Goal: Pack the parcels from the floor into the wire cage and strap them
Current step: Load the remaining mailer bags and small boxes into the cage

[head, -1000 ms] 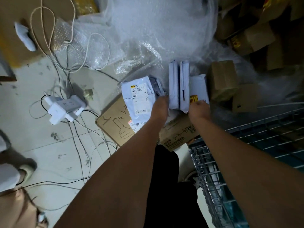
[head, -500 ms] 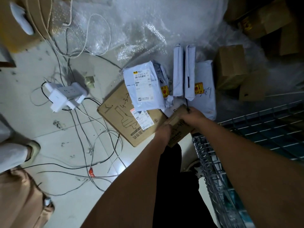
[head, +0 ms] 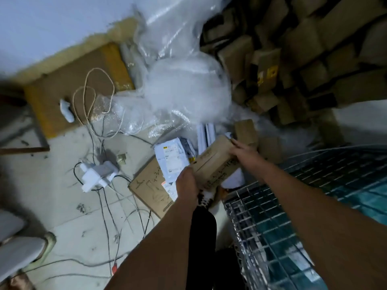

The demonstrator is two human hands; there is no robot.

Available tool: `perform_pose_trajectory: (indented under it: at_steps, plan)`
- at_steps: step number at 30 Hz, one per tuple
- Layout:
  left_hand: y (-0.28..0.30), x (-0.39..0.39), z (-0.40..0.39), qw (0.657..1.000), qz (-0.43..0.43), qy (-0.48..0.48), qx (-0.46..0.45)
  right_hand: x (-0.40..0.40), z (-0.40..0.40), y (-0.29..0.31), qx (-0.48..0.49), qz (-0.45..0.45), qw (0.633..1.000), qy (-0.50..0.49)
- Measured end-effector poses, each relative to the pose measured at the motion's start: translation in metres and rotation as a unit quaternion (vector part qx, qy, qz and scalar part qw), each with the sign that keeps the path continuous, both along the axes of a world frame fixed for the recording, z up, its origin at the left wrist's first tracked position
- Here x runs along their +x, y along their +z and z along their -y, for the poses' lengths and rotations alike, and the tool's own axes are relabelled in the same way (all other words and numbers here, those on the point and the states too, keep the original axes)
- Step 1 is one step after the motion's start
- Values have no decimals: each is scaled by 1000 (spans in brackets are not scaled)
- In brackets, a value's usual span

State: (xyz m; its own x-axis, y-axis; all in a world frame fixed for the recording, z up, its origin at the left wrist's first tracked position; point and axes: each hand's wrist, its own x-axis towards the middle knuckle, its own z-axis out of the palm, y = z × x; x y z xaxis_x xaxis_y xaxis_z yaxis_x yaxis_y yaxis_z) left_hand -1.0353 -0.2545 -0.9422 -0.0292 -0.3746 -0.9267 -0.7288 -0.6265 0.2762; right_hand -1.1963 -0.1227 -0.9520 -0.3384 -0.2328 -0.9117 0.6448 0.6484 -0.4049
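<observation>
I hold a brown cardboard parcel [head: 215, 162] with handwriting on it, lifted off the floor and tilted. My left hand [head: 187, 185] grips its near lower end, and my right hand [head: 244, 152] holds its far upper end. Beneath and behind it lie a flat brown box [head: 146, 185], a white labelled mailer bag [head: 170, 158] and upright white mailers [head: 206, 132]. The wire cage [head: 272, 216] stands at the lower right, its rim just right of the parcel.
A white power strip [head: 98, 174] and tangled cables [head: 113, 216] lie on the tiled floor to the left. Bubble wrap [head: 184, 86] is heaped behind the parcels. Stacked brown boxes [head: 293, 59] fill the upper right. Small brown boxes [head: 246, 130] sit near my right hand.
My hands left the upright white mailers, took hold of the brown parcel near the cage corner and raised it off the floor. The view has tipped upward.
</observation>
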Motion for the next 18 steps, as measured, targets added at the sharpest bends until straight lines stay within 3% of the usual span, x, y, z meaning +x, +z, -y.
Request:
perform_pose_trajectory:
  at_steps: [6,10,18]
  plan:
    - [111,-143,3,981,-188,-2,-51,-91,-25,135,-42,-242,962,-122]
    - [189,-211,-34,953,-293,-30,-79,-124,-78,213,-53,-315,923,-215]
    - [294,-236,-202,897,-411,-155,-53,-97,-250,299,4,-460,821,-338]
